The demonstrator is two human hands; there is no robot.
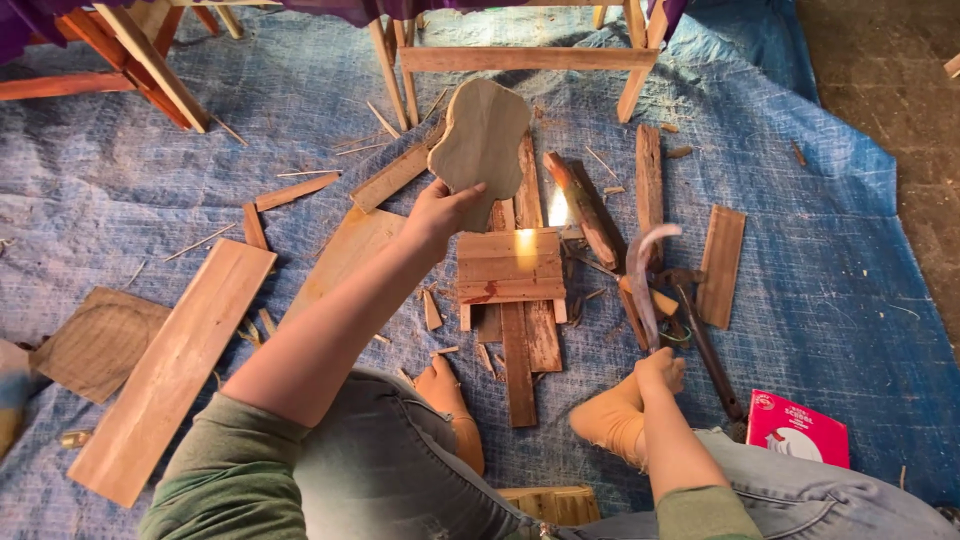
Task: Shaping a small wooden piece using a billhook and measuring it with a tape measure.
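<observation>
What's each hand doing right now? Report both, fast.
Left hand: closed on the lower edge of a curvy cut wood piece, held up.
Right hand: closed on the handle of a curved blade.
</observation>
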